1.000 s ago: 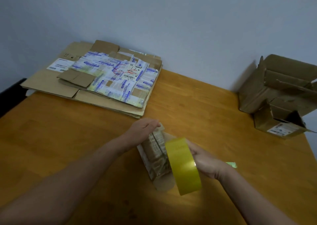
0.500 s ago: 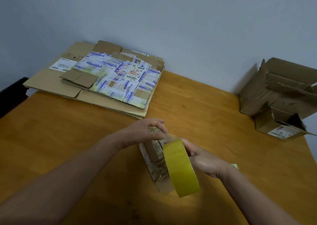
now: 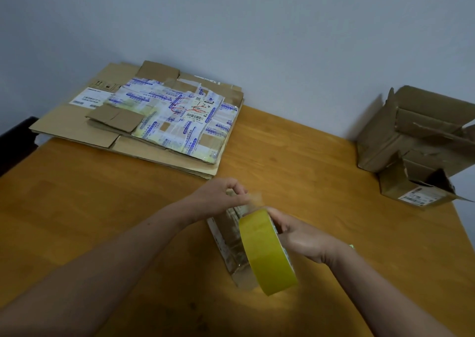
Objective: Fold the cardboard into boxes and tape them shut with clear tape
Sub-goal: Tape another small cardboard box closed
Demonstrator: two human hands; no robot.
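Yellow-tinted clear tape was nearest to the camera: the tape roll (image 3: 267, 251) stood on its edge in the air above the wooden table (image 3: 102, 221). The right hand (image 3: 300, 239) gripped it from the right side, with the fingers curled around the roll and the thumb on top. Just behind the roll, and partly hidden by it, a small box (image 3: 226, 241) lay on the table; it was closed, and shiny tape covered its upper face. A little farther, the left hand (image 3: 221, 197) was over the far end of this box. Its thumb and fingertips pinched the tape end (image 3: 255, 199), a short clear strip that ran from the roll to the fingers; the other fingers were bent.

Farther back on the left, a stack of flat cardboard (image 3: 72, 128) lay at the table edge against the wall (image 3: 257, 28), and the top sheet (image 3: 180, 123) was covered with white and blue labels. At the far right stood a large open box (image 3: 385, 141) with torn flaps standing up; some cardboard showed inside it. Touching its front was a smaller open box (image 3: 401, 190) with a white label on its side. Its opening was dark, so I could not tell what was inside
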